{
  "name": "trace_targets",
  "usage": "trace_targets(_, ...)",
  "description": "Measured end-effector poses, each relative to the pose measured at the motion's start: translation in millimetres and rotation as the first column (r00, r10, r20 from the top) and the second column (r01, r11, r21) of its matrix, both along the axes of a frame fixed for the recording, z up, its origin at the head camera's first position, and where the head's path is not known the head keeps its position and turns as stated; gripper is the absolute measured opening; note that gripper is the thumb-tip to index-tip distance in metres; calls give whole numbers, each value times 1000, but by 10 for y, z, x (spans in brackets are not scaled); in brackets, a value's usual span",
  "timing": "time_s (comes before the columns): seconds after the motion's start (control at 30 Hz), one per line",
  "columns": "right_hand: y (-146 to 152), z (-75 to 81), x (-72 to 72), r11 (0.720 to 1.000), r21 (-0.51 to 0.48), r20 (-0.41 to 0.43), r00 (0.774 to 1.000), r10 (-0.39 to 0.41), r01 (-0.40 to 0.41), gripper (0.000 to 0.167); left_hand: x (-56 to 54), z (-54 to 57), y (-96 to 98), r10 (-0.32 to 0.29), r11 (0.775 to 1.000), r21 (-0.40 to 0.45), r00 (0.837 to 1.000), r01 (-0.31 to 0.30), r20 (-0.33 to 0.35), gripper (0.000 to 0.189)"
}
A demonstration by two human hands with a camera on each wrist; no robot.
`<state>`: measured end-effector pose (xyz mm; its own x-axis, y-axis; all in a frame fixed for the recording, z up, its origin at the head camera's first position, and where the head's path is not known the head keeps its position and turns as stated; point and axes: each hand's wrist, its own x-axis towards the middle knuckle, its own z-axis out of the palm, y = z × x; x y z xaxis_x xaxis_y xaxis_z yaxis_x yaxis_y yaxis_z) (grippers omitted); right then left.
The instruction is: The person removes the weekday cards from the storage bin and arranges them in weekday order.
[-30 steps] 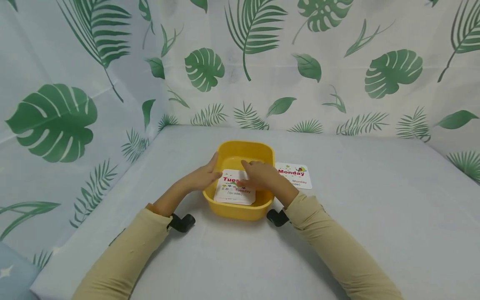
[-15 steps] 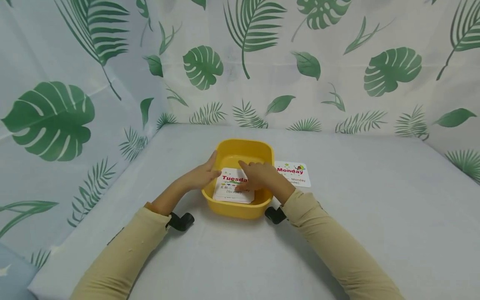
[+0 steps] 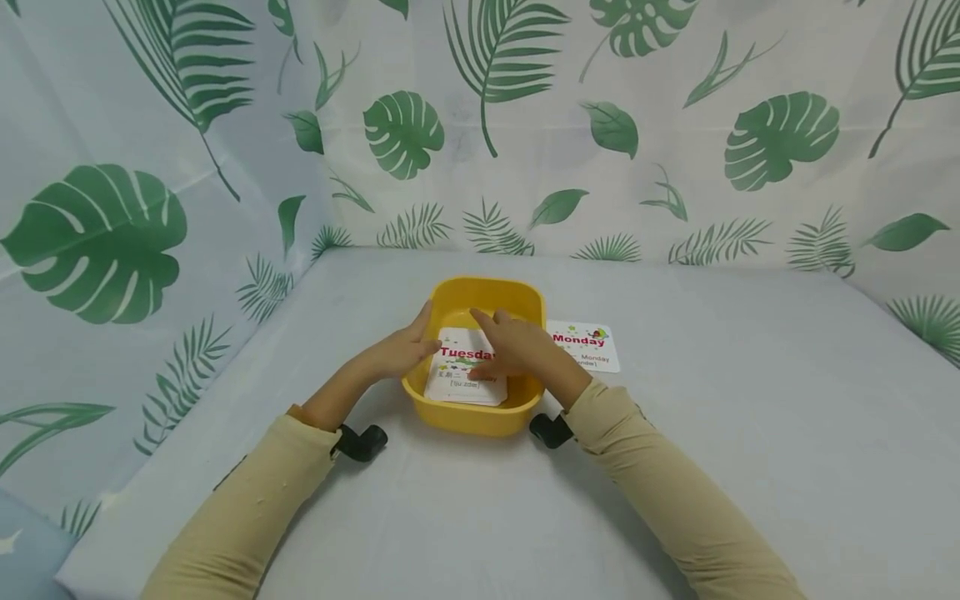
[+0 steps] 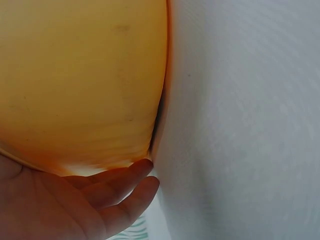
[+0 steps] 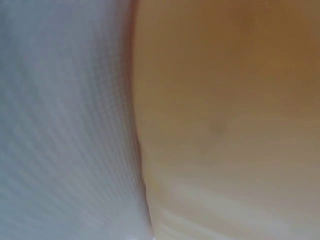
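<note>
A yellow plastic basin (image 3: 471, 421) stands on the table. Several white flashcards lie in its near part, and the top one is a Tuesday flashcard (image 3: 459, 385). My left hand (image 3: 393, 354) holds the basin's left wall, thumb over the rim; in the left wrist view its fingers (image 4: 125, 187) lie along the outside. Inside the basin, my right hand (image 3: 521, 346) grips the Tuesday flashcard at its right side, thumb on its face; the fingers behind it are partly hidden. Only the basin's outer wall (image 5: 225, 125) and tablecloth show in the right wrist view.
A Monday flashcard (image 3: 588, 346) lies on the table right of the basin, partly hidden by my right hand and the basin. Black wrist-camera mounts (image 3: 362, 442) sit under both wrists. A leaf-printed curtain (image 3: 525, 125) stands behind the pale tablecloth (image 3: 720, 400).
The Tuesday flashcard's upper edge has shifted slightly away from me, with my right hand's fingers on it. My left hand has stayed on the basin. The whole view has shifted a little.
</note>
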<state>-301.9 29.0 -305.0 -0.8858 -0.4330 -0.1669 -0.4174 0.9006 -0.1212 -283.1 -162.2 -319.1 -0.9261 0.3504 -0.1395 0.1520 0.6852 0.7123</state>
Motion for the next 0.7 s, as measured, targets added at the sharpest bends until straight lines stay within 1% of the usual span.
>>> trace_targets(0.1, 7, 6, -1, 999, -34, -16, 1000, 18, -19, 98, -4, 2, -7, -1, 1000, -3, 1000, 0, -4, 73)
trace_targets(0.2, 23, 7, 3, 994, -101, -31, 999, 29, -32, 98, -6, 8, -8, 4, 1000, -11, 1000, -4, -3, 73)
trace_targets(0.4, 50, -11, 6, 958, -282, -47, 998, 39, -50, 98, -5, 6, -12, -1, 1000, -23, 1000, 0, -13, 72)
trace_targets(0.53, 62, -11, 5, 938, -344, -54, 998, 25, -42, 100, -13, -7, -21, -1, 999, -40, 1000, 0, -20, 73)
trace_targets(0.7, 78, 8, 5, 918, -396, -58, 998, 1, -24, 99, 3, 20, -15, -3, 999, -43, 1000, 2, -20, 73)
